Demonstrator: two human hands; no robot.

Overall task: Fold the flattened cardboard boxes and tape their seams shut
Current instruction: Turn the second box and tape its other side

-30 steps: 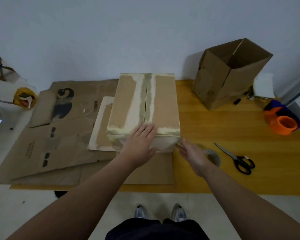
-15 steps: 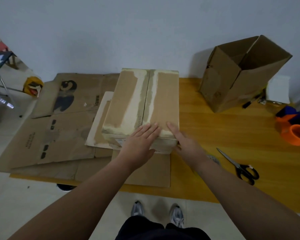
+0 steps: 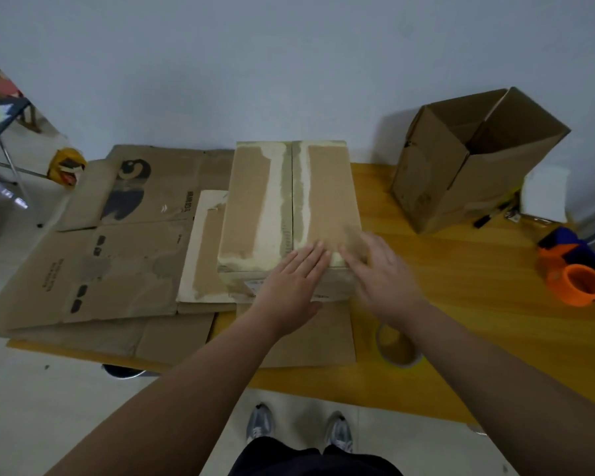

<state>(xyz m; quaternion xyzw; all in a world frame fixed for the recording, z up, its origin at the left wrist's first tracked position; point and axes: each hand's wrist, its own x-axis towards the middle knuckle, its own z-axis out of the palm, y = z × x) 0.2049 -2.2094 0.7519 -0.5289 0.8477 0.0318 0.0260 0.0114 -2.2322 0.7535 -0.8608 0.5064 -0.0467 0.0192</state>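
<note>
A folded cardboard box [image 3: 255, 201] stands in the middle of the wooden table [image 3: 461, 304], its top flaps closed along a centre seam with pale torn strips on each side. My left hand [image 3: 291, 290] lies flat with straight fingers on the box's near edge at the seam. My right hand [image 3: 378, 276], blurred by motion, lies open over the box's near right corner. Several flattened cardboard boxes [image 3: 117, 242] are spread under and left of the box. A roll of clear tape [image 3: 397, 348] sits on the table under my right forearm.
An open cardboard box [image 3: 468, 166] stands tilted at the back right. An orange and blue tape dispenser [image 3: 574, 276] lies at the right edge. A white box [image 3: 543, 194] and a black pen [image 3: 485, 218] lie behind it. My shoes [image 3: 299, 427] show below the table's front edge.
My right hand has come up from the table beside the tape roll onto the box's near right corner. My left hand stays flat on the box. The view has shifted left.
</note>
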